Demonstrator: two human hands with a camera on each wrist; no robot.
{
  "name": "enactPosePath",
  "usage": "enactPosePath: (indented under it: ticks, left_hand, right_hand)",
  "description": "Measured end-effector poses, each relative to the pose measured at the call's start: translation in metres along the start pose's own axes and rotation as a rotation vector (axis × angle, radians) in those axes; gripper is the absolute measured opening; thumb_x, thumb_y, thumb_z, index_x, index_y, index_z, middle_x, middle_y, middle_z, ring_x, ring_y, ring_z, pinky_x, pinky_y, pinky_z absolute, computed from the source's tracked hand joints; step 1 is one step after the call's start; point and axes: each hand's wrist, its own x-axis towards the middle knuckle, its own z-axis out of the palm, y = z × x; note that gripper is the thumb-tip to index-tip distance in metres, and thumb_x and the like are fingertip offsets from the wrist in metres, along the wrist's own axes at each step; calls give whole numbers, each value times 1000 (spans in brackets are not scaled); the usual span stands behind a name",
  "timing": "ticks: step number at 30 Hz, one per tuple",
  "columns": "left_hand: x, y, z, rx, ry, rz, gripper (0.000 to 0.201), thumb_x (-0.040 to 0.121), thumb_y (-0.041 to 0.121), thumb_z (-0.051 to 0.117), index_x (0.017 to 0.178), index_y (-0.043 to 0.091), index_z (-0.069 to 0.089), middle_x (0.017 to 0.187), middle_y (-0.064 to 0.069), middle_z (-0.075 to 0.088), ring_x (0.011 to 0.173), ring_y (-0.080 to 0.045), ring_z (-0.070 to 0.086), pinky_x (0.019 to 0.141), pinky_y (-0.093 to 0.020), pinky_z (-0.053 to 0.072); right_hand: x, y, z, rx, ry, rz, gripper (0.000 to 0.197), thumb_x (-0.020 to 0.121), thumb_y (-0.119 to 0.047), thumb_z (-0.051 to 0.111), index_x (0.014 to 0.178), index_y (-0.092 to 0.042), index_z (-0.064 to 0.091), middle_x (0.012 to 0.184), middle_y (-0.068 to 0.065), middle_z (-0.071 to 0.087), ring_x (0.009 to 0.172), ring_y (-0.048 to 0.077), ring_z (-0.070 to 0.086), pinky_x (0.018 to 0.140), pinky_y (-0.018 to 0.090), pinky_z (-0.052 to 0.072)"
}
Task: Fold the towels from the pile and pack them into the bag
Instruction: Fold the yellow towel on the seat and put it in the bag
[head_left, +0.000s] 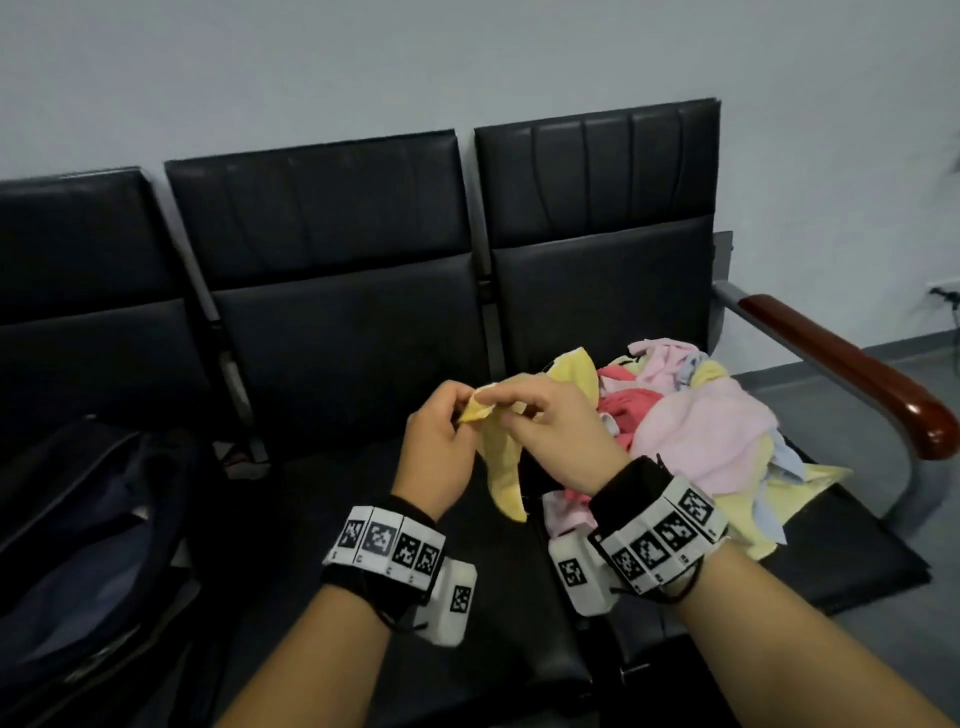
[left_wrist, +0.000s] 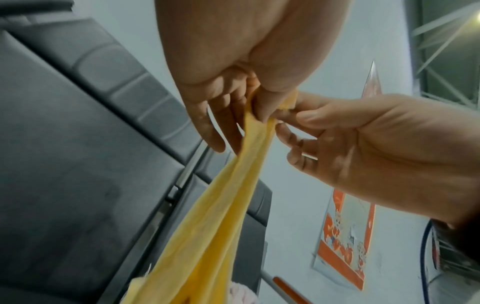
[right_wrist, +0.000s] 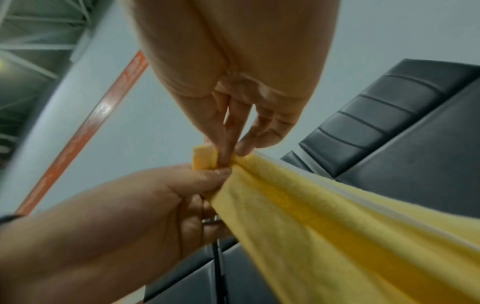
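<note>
Yellow towel (head_left: 501, 457): pinched at one bunched corner by both hands, raised above the bench (head_left: 363, 364), remainder hanging down toward the seat and trailing right into the pile. Left hand (head_left: 441, 436): thumb and fingers closed on the corner, grasping the yellow towel. Right hand (head_left: 550, 431): thumb and forefinger closed on the same corner, just beside the left-hand pinch, other fingers loosely curled; ring visible on one finger in the wrist views. Wrist bands (head_left: 387, 545) with black-and-white markers on both forearms.

Bag (head_left: 78, 545): dark, open at the top, resting on the left seat, well apart from the hands. Pile of towels (head_left: 691, 431): pink, red, yellow and light blue pieces heaped loosely on the right seat, just beside the right hand. Armrest (head_left: 852, 374): reddish-brown wood, at the right end of the bench. Black padded backrests behind, against a pale wall (head_left: 467, 62). Orange poster (left_wrist: 345, 236) visible on the wall in the left wrist view.
</note>
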Motion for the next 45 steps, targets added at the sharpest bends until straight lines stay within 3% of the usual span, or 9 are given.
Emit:
enactPosePath:
  ticks: [6, 12, 19, 26, 31, 33, 38, 41, 45]
  left_hand:
    - [-58, 3, -70, 28, 51, 25, 13, 98, 19, 59, 89, 25, 65, 81, 8, 66, 72, -4, 61, 59, -15, 47]
    - [-121, -38, -114, 143, 42, -111, 16, 97, 16, 59, 83, 18, 66, 74, 6, 65, 70, -4, 58, 63, -22, 44]
    - [-154, -59, -127, 207, 68, -57, 4, 92, 21, 67, 89, 23, 66, 74, 10, 63, 72, -6, 60, 64, -12, 43]
    - [-157, -61, -137, 233, 164, 51, 14, 94, 9, 63, 86, 20, 67, 86, 10, 64, 84, -2, 60, 74, -7, 39]
    - [-154, -58, -157, 26, 326, 8, 13, 96, 21, 58, 88, 24, 68, 81, 15, 67, 77, 3, 59, 71, -14, 45]
    - [-153, -57, -168, -30, 414, 11, 13, 95, 24, 59, 86, 25, 68, 79, 12, 66, 77, -2, 58, 70, -18, 46]
    - [-152, -64, -212, -182, 768, 0, 15, 92, 28, 61, 78, 28, 66, 70, 12, 54, 68, -5, 45, 61, -24, 39]
    - [-155, -85, -231, -110, 886, -140, 20, 92, 28, 60, 72, 27, 62, 68, 9, 49, 64, -5, 43, 58, -27, 38]
    - [-160, -118, -221, -98, 697, -449, 16, 91, 13, 57, 76, 12, 63, 76, -9, 52, 75, -20, 46, 66, -37, 37]
  right_hand:
    - [-21, -32, 60, -185, 56, -115, 12, 82, -14, 75, 90, -22, 72, 85, -10, 60, 87, 11, 55, 77, 29, 48]
    - [-49, -32, 130, -51, -79, -113, 8, 91, -18, 61, 89, -25, 59, 87, -10, 59, 82, 10, 58, 74, 29, 50]
    - [-62, -27, 174, 11, -165, -90, 14, 92, -17, 60, 90, -30, 56, 79, -14, 60, 77, 1, 58, 65, 10, 40]
    - [-78, -13, 182, 31, -257, -104, 12, 90, -16, 68, 88, -26, 61, 73, -14, 60, 72, 3, 58, 65, 12, 40]
    - [-86, 20, 181, -117, -342, -19, 16, 88, -12, 67, 79, -23, 61, 71, -9, 59, 69, 11, 56, 67, 29, 46]
    - [-90, 36, 178, -167, -372, 21, 15, 88, -12, 65, 77, -21, 61, 71, -6, 59, 71, 15, 56, 69, 33, 47]
    - [-83, 77, 149, -313, -230, 119, 10, 90, -12, 64, 82, -17, 64, 69, -6, 58, 70, 19, 55, 65, 31, 40]
    - [-72, 83, 129, -247, -36, 175, 18, 89, -16, 68, 75, -26, 62, 68, -7, 64, 69, 14, 60, 66, 30, 43]
    - [-57, 61, 133, -51, 15, 152, 13, 86, -25, 71, 75, -30, 66, 70, -15, 67, 66, 1, 60, 65, 20, 45]
